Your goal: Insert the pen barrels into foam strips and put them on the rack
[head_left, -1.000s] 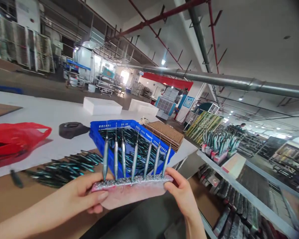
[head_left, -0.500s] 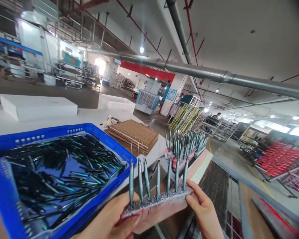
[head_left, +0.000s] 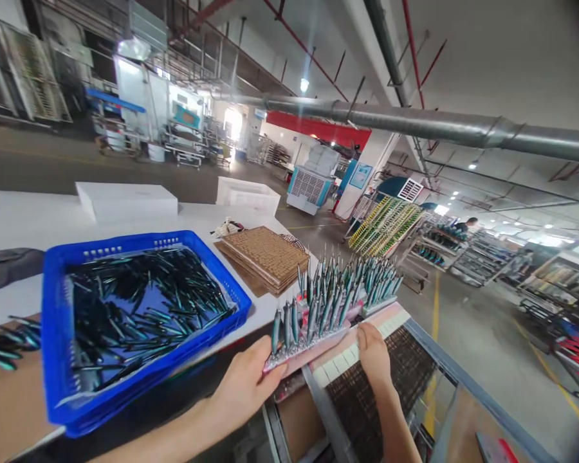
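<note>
My left hand (head_left: 251, 373) grips the left end of a pinkish foam strip (head_left: 313, 350) with a speckled top. Several slender, silvery-blue lure-like pieces (head_left: 294, 321) stand upright in it, thin wires at their tips. My right hand (head_left: 375, 354) is just past the strip's right end, fingers curled together at a pale rail (head_left: 338, 363); what they hold, if anything, is hidden. Right behind the strip, more upright pieces (head_left: 383, 280) stand in similar holders. To the left, a blue plastic crate (head_left: 51, 347) holds many loose dark, shiny slender pieces (head_left: 174, 302).
Brown woven-patterned boards (head_left: 265, 254) lie stacked on the white table (head_left: 197, 215), near white foam boxes (head_left: 128, 200). More dark pieces (head_left: 4, 344) lie left of the crate. A dark mesh panel (head_left: 386, 386) is below the rail. Racks (head_left: 383, 225) and a distant person (head_left: 467, 225) are beyond.
The foam strip has moved away from me, down beside the other filled holders. My right hand has shifted from gripping its end to the rail. The view has swung left.
</note>
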The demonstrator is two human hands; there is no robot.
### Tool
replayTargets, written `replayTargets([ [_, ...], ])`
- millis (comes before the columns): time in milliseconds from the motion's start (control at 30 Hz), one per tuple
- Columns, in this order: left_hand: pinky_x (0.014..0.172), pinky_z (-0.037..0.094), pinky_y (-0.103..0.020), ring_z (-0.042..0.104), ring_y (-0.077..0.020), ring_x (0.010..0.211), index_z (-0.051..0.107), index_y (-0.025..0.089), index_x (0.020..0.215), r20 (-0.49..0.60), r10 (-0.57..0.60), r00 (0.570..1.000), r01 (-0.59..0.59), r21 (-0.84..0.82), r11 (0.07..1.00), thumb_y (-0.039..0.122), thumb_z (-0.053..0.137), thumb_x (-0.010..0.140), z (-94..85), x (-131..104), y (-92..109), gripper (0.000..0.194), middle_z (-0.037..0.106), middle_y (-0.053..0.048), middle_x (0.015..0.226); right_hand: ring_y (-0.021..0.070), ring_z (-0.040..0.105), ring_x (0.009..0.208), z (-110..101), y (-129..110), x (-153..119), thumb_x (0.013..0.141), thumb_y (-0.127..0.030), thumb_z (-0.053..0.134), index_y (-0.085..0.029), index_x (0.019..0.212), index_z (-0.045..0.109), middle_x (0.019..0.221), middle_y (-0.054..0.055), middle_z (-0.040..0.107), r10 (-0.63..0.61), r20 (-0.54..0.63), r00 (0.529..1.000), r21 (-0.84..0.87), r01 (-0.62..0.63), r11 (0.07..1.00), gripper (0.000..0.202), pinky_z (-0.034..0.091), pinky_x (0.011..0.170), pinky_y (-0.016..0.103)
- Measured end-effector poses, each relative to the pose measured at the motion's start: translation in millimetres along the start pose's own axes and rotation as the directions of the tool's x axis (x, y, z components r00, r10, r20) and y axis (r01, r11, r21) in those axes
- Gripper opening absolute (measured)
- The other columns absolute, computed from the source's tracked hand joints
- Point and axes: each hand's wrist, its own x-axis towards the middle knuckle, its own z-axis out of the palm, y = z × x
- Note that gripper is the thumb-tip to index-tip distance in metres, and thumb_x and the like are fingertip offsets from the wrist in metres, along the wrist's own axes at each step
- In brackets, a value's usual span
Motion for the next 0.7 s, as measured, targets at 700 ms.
replayTargets([
  [700,0.065,0.041,-0.031,0.055,-0.0193,0.073,0.042,0.019,0.078,0.003,-0.056,0.998,0.055,0.135,0.989,0.039,0.036,0.085,71.1,40.9,5.2,0.022,0.054,-0.003,0.076,0.0194,0.040,0.117,19.7,3.6,-1.2,0.087,-0.028,0.039,-0.018,0.088,0.061,0.105,0.004,0.059,-0.078,0.169,0.983,-0.171,0.108,0.979,0.024,0.026,0.098,0.045],
])
